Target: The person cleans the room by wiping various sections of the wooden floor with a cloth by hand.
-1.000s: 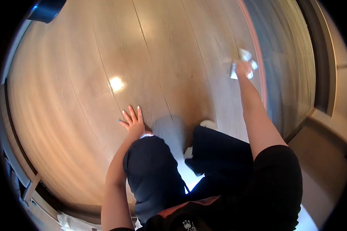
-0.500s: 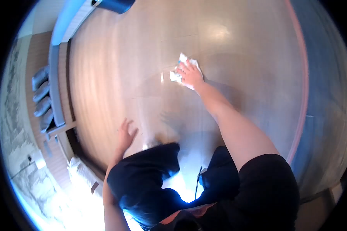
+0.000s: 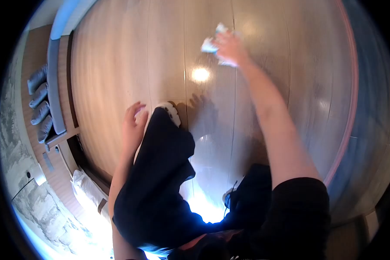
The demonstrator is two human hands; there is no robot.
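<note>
My right hand (image 3: 230, 48) reaches far forward over the wood-plank floor (image 3: 203, 99). It is closed on a crumpled white cloth (image 3: 209, 45) with bluish patches, whose edges stick out around the slightly blurred fingers. Beside my left leg, my left hand (image 3: 134, 122) hovers with loosely bent fingers apart and holds nothing. Close to it stands a white shoe (image 3: 170, 112) at the end of my dark trouser leg (image 3: 162, 160).
On the left is a low bench with several grey cushions (image 3: 40, 112). A white bundle (image 3: 86, 188) lies below it. To the right, a pinkish strip (image 3: 350, 86) borders a bluish-grey surface (image 3: 372, 99). Bright light glares between my legs.
My right hand and the cloth have moved forward and slightly right. My left hand has risen in the view. My left leg has stepped forward, bringing the white shoe into plain sight.
</note>
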